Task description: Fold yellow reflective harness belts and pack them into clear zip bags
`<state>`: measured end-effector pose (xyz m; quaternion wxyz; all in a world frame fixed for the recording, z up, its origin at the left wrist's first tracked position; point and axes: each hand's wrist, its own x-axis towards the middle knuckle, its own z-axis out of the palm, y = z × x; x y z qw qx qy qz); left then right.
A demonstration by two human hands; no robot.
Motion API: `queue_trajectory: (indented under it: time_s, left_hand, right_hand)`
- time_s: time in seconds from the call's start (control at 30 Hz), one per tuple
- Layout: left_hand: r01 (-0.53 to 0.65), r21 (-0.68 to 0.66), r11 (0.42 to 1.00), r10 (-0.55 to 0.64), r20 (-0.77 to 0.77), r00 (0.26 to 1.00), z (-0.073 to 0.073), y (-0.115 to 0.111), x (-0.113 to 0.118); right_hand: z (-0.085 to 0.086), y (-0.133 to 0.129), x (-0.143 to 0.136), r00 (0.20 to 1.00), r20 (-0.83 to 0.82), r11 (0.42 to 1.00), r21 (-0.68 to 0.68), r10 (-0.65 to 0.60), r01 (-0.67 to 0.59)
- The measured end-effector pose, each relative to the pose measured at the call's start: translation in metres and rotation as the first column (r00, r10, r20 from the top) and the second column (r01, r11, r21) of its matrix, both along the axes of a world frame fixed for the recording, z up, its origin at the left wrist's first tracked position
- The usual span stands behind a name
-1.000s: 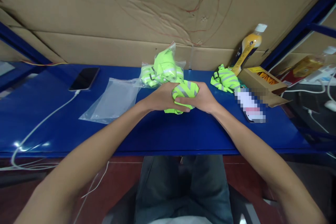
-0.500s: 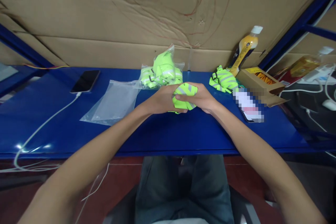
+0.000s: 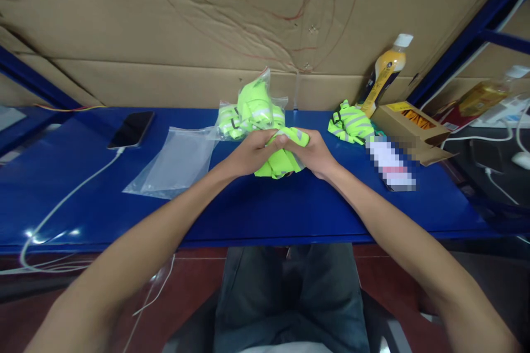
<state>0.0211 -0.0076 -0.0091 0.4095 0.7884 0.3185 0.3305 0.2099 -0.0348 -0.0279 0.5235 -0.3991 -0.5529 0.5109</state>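
Between my two hands is a bundled neon-yellow reflective vest (image 3: 278, 164) with grey stripes, held just above the blue table. My left hand (image 3: 254, 151) grips it from the left, its thumb across the top. From the right, my right hand (image 3: 315, 153) closes around it, and the two thumbs meet over the cloth. Clear zip bags (image 3: 178, 157) lie flat to the left of my hands. Just behind them sit bagged neon vests (image 3: 253, 107), stacked together. Another loose folded vest (image 3: 351, 123) rests to the right.
A phone on a cable (image 3: 131, 129) lies at the left, and a second phone (image 3: 391, 164), blurred out, at the right. An open cardboard box (image 3: 414, 127) and a yellow bottle (image 3: 385, 74) stand at the back right. Cardboard (image 3: 165, 22) lines the back of the blue table (image 3: 265, 215).
The vest bundle has been turned and spread lower between my hands. My left thumb has come over the top to meet the right one. The camera view has shifted slightly.
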Motion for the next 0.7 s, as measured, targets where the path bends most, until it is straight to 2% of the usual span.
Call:
queue_trajectory:
  time_s: [0.23, 0.3, 0.4, 0.47, 0.5, 0.6, 0.7]
  left_hand:
    - [-0.069, 0.099, 0.993, 0.066, 0.032, 0.997, -0.002, 0.007, 0.000]
    - [-0.087, 0.085, 0.993, 0.084, 0.038, 0.996, -0.005, 0.009, 0.001]
    - [-0.248, -0.088, 0.965, 0.256, 0.089, 0.963, -0.013, 0.012, 0.002]
    - [-0.356, -0.254, 0.900, 0.397, 0.137, 0.907, -0.018, 0.015, 0.002]
    - [-0.370, -0.324, 0.871, 0.434, 0.154, 0.888, -0.020, 0.017, 0.002]
    - [-0.317, -0.451, 0.834, 0.427, 0.165, 0.889, -0.022, 0.018, 0.001]
    - [-0.234, -0.557, 0.797, 0.404, 0.204, 0.892, -0.018, 0.015, 0.002]
  right_hand:
    - [-0.001, -0.004, -0.004, 1.000, -0.026, 1.000, 0.012, 0.015, -0.014]
    - [0.000, -0.005, -0.005, 1.000, -0.007, 1.000, -0.011, 0.027, -0.027]
    - [0.001, -0.007, -0.008, 0.997, 0.062, 0.999, -0.020, 0.042, -0.041]
    - [0.001, -0.008, -0.010, 0.992, 0.124, 1.000, 0.023, 0.017, -0.020]
    - [0.001, -0.009, -0.011, 0.988, 0.156, 0.998, 0.055, -0.006, -0.003]
    - [0.001, -0.013, -0.013, 0.968, 0.244, 0.986, 0.165, -0.064, 0.024]
    - [0.004, -0.017, -0.012, 0.947, 0.310, 0.956, 0.294, -0.089, -0.006]
